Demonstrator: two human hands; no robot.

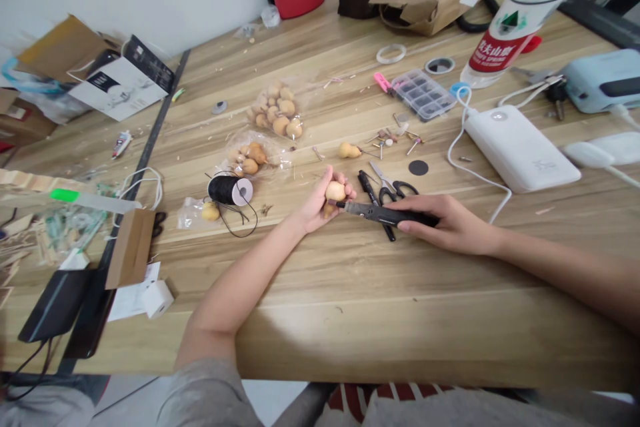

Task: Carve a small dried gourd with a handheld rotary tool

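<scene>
We see the left hand (320,203) curled around a small gourd (335,191), fingers pressed together behind it and the thumb over its top, holding it just above the table (350,293) near the middle. The right hand (445,223) is wrapped around a black rotary tool (387,214), gripping its rear end with the fingers closed over it. The tool lies nearly level, pointing left, and its tip touches the gourd's lower right side.

Just behind the tool lie scissors (393,187) and a black pen (373,200), the pen passing under the tool. Another gourd (349,151) lies alone further back, with small bits (393,137) scattered beside it. To the left sit a spool (231,190) of black thread and two clear bags of gourds (277,110). A clear parts box (423,93) stands behind the bits, a white power bank (523,147) lies to the right, and a water bottle (515,33) stands beyond it.
</scene>
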